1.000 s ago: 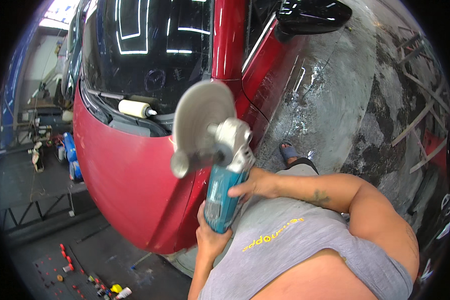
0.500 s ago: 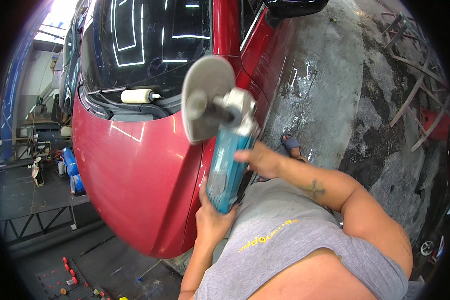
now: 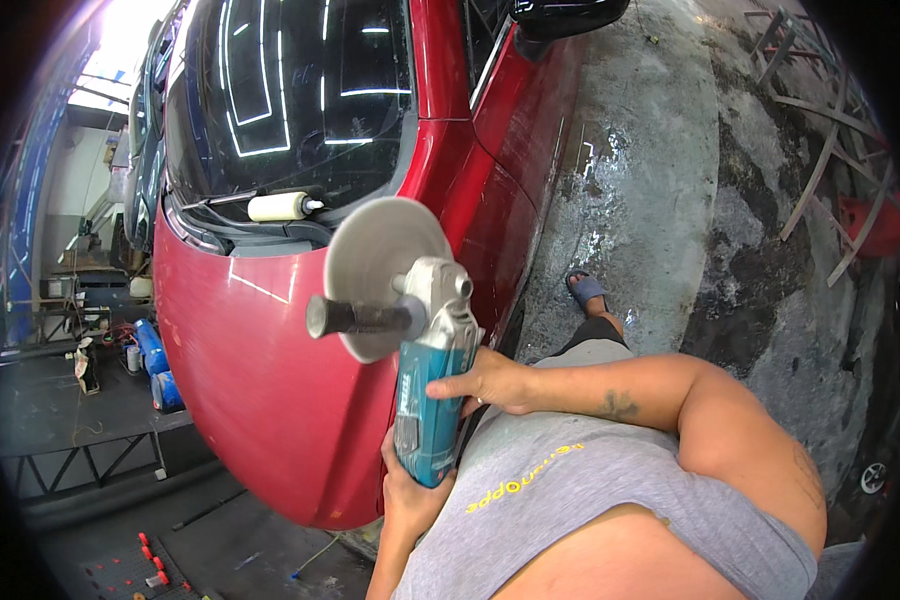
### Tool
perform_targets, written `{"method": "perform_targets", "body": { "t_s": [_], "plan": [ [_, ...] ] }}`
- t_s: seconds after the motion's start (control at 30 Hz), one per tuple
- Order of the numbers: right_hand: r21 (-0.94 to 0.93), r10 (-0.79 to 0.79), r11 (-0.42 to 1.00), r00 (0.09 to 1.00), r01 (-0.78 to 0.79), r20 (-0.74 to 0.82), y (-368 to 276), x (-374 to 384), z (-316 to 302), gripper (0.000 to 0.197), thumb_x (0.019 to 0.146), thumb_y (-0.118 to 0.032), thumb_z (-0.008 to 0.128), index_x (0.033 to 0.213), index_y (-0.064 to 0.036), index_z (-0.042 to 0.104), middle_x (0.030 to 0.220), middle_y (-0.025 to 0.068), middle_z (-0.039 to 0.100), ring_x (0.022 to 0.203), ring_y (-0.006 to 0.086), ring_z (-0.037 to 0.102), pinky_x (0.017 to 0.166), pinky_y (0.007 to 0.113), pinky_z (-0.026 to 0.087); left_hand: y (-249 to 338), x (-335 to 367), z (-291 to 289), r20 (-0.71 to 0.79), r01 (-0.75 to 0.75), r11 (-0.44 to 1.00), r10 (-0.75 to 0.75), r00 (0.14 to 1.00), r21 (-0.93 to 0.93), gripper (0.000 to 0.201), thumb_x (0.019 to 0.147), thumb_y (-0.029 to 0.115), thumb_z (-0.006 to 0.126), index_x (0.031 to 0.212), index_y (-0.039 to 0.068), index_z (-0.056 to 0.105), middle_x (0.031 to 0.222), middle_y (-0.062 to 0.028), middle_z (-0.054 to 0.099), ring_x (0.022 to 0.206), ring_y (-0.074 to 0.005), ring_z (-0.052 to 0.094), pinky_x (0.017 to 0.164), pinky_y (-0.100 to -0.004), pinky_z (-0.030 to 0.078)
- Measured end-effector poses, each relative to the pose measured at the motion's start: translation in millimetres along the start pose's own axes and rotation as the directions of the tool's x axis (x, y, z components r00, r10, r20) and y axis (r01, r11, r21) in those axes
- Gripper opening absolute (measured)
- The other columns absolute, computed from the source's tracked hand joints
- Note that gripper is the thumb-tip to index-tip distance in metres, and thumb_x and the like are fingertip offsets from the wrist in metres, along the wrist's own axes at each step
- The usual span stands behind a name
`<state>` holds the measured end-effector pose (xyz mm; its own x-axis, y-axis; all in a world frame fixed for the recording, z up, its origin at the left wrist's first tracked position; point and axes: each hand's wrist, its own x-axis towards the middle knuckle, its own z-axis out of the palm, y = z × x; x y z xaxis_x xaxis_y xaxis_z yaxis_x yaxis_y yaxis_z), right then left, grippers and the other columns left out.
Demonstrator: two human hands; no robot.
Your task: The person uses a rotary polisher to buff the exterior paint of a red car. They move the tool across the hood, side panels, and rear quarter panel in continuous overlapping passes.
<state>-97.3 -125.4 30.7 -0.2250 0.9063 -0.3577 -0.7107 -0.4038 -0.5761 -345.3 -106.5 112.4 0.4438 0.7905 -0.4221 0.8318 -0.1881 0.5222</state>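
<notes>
A teal power polisher (image 3: 435, 390) with a metal head is held in both my hands, above the near-right side of a red car's hood (image 3: 255, 390). My left hand (image 3: 415, 500) is wrapped around its rear end. My right hand (image 3: 495, 382) grips the middle of its body, thumb lying across the top. The round pale grey pad (image 3: 375, 255) stands tilted on edge at the far end; I cannot tell whether it touches the paint. A dark side handle (image 3: 360, 317) sticks out leftward, with no hand on it.
A cream bottle (image 3: 278, 206) lies at the windshield's base. The side mirror (image 3: 570, 14) juts out at the top. Metal frames (image 3: 820, 180) and a red container (image 3: 870, 225) are at the far right. Blue cylinders (image 3: 160, 365) stand left. A cord (image 3: 315, 555) lies on the floor.
The polisher has come down and left, closer to my body, in both hands. Its side handle now points left, and the pad shows less blur.
</notes>
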Motion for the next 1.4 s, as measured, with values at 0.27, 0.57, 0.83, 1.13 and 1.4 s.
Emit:
{"method": "perform_targets", "body": {
  "t_s": [0.27,0.57,0.83,1.13,1.4],
  "plan": [
    [0.086,-0.136,0.986,0.987,0.143,-0.08,-23.0,7.5,-47.1,0.071,0.086,-0.047,0.089,0.142,-0.0136,0.063,0.131,0.0096,0.071,0.128,0.0285,0.065,0.102,0.058,0.054,65.5,45.8,10.8,0.05,0.009,1.0,-0.01,0.999,0.025,0.115,0.079,0.023,0.089,0.166,0.009,0.013,0.122,-0.0361,0.071,0.111,-0.0536,0.072,0.098,-0.0554,0.058],
    [0.087,-0.214,0.974,0.976,0.21,0.039,-104.9,17.0,-132.1,0.071,0.087,-0.047,0.087,0.143,-0.0133,0.06,0.131,0.0057,0.071,0.125,0.0231,0.068,0.104,0.05,0.056,143.6,116.2,32.9,0.004,0.022,0.998,-0.022,1.0,0.063,0.115,0.081,0.021,0.089,0.167,0.01,0.014,0.121,-0.035,0.072,0.109,-0.0525,0.073,0.097,-0.0541,0.058],
    [0.069,-0.051,0.997,0.983,0.04,0.177,1.5,29.3,-70.8,0.07,0.088,-0.038,0.089,0.146,-0.0143,0.057,0.138,0.0083,0.067,0.13,0.0274,0.063,0.101,0.055,0.056,37.1,36.5,32.1,-0.085,0.077,0.989,-0.066,0.994,0.126,0.11,0.077,0.02,0.085,0.164,0.014,0.017,0.112,-0.032,0.074,0.099,-0.0544,0.073,0.088,-0.058,0.06],
    [-0.153,0.317,0.946,0.908,-0.285,0.274,54.1,28.5,26.6,0.078,0.089,-0.043,0.089,0.151,-0.011,0.053,0.151,0.0194,0.057,0.141,0.0414,0.053,0.098,0.067,0.057,-65.0,-50.1,-1.6,-0.107,0.126,0.992,-0.126,0.986,-0.001,0.108,0.072,0.01,0.084,0.16,0.011,0.021,0.119,-0.0263,0.074,0.109,-0.0422,0.076,0.097,-0.0486,0.059],
    [-0.11,0.209,0.976,0.959,-0.19,0.194,57.8,20.1,30.3,0.082,0.088,-0.044,0.09,0.152,-0.0109,0.052,0.15,0.0187,0.057,0.141,0.0414,0.053,0.101,0.067,0.055,-64.5,-47.0,-4.0,-0.1,0.118,0.991,-0.112,0.989,0.059,0.107,0.075,0.013,0.083,0.161,0.012,0.02,0.119,-0.0289,0.073,0.108,-0.0485,0.074,0.094,-0.0523,0.06]
  ]
}}
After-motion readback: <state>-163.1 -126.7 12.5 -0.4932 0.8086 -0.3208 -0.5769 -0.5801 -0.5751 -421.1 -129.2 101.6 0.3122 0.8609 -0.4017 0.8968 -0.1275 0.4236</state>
